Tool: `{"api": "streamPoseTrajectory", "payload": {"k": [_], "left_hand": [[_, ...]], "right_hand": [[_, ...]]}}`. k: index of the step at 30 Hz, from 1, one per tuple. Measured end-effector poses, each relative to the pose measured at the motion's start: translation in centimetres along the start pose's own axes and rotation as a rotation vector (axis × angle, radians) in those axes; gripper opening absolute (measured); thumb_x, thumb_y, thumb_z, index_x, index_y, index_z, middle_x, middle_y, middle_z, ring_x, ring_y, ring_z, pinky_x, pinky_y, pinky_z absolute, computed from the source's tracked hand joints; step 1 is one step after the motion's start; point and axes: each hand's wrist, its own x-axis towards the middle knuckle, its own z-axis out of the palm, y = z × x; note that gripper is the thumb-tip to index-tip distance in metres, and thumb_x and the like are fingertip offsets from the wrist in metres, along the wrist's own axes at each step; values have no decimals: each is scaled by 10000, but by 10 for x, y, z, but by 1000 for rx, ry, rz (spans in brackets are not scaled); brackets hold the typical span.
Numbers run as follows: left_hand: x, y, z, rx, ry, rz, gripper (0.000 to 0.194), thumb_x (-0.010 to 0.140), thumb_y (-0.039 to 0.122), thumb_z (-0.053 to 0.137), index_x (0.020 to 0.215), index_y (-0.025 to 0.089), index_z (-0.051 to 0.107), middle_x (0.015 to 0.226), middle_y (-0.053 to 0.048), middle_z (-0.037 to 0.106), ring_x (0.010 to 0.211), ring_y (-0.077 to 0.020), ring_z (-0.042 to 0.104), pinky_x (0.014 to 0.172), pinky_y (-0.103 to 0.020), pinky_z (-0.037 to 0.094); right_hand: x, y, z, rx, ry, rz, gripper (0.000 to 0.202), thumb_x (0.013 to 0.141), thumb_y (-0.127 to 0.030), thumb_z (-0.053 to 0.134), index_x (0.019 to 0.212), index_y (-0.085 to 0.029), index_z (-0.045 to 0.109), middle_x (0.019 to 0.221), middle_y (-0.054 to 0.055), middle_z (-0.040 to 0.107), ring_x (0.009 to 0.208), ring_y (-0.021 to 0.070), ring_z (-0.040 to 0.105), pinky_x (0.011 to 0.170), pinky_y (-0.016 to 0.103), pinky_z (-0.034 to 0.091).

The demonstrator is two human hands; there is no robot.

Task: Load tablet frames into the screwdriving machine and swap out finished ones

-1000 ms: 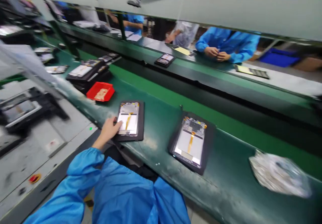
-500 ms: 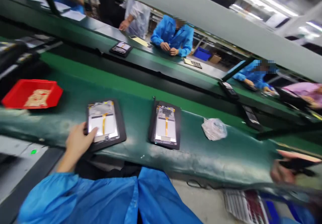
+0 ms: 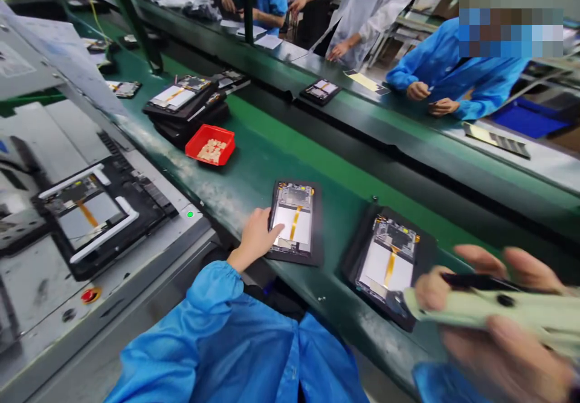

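Observation:
My left hand (image 3: 258, 238) grips the left edge of an opened tablet (image 3: 304, 225), its thumb on top and its fingers along the side. White battery cells, a circuit board and an orange ribbon cable show inside; a dark pad lies under it. My right hand (image 3: 502, 330), smeared by motion, is wrapped round a pale green electric screwdriver (image 3: 480, 307) with a black lever. The tool's dark tip is at the lower right of a second opened tablet (image 3: 392, 264); whether it touches cannot be told. That tablet lies tilted on its own dark pad.
A red bin (image 3: 190, 147) of small pale pieces stands beyond the left tablet, beside a stack of opened tablets (image 3: 181, 95). At left is a machine (image 3: 149, 294) with a tablet in its fixture. Co-workers sit across the green bench (image 3: 258, 131).
The view has swung left, bringing the machine and tablet stack into sight. My right hand has come from the far right to the second tablet with the screwdriver. My left hand stays on its tablet.

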Motion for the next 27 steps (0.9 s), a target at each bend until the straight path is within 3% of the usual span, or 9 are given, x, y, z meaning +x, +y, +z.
{"api": "streamPoseTrajectory", "payload": {"k": [3,5,9,15,20,22,24,27], "left_hand": [[-13,0,-4,-183,44,-16,426,875,271,619,1288,194,554,1074,-80,616,876,-209,614,851,-379,522],[-25,-1,-8,-275,125,-20,404,876,194,593,1278,207,556,1115,-73,616,916,-193,614,868,-358,518],[-46,-2,-15,-335,221,8,319,889,128,555,1193,213,601,1124,-68,623,961,-188,608,889,-348,506],[-63,0,-11,-297,149,223,254,934,104,502,1128,215,624,1074,-73,651,1034,-218,579,933,-394,481],[-68,2,-2,-187,108,303,198,941,143,535,1082,212,654,1051,-78,653,985,-226,564,873,-405,476],[-67,3,-1,-159,100,294,159,939,176,560,1049,213,669,1018,-77,653,965,-229,559,854,-408,471],[-66,3,0,-143,99,276,131,930,206,587,1024,213,677,986,-76,647,951,-233,554,838,-409,468],[-63,4,1,-134,85,256,116,921,222,603,1006,219,682,964,-74,633,934,-234,549,825,-409,468]], "right_hand": [[17,40,42,60,-219,118,576,742,-330,788,1285,-368,601,998,43,635,580,160,566,504,385,504],[24,62,63,134,-331,239,574,789,-442,746,1329,-372,562,1011,29,606,644,167,579,558,385,529],[30,89,82,224,-447,413,688,803,-665,620,1394,-324,536,1137,75,575,771,216,594,636,429,553],[31,114,85,137,-449,348,724,772,-761,630,1341,-316,586,1120,69,558,754,183,573,598,352,535],[34,128,101,166,-375,310,739,773,-877,470,1162,-276,654,975,41,555,625,130,540,516,297,498],[33,134,108,151,-378,288,686,748,-805,611,1180,-273,639,981,33,549,635,132,557,517,295,503],[30,142,112,109,-380,212,536,764,-597,752,1173,-275,625,983,24,565,615,125,574,510,287,503],[25,158,115,36,-352,83,307,857,-366,716,1121,-244,618,953,29,622,535,111,579,486,282,496]]}}
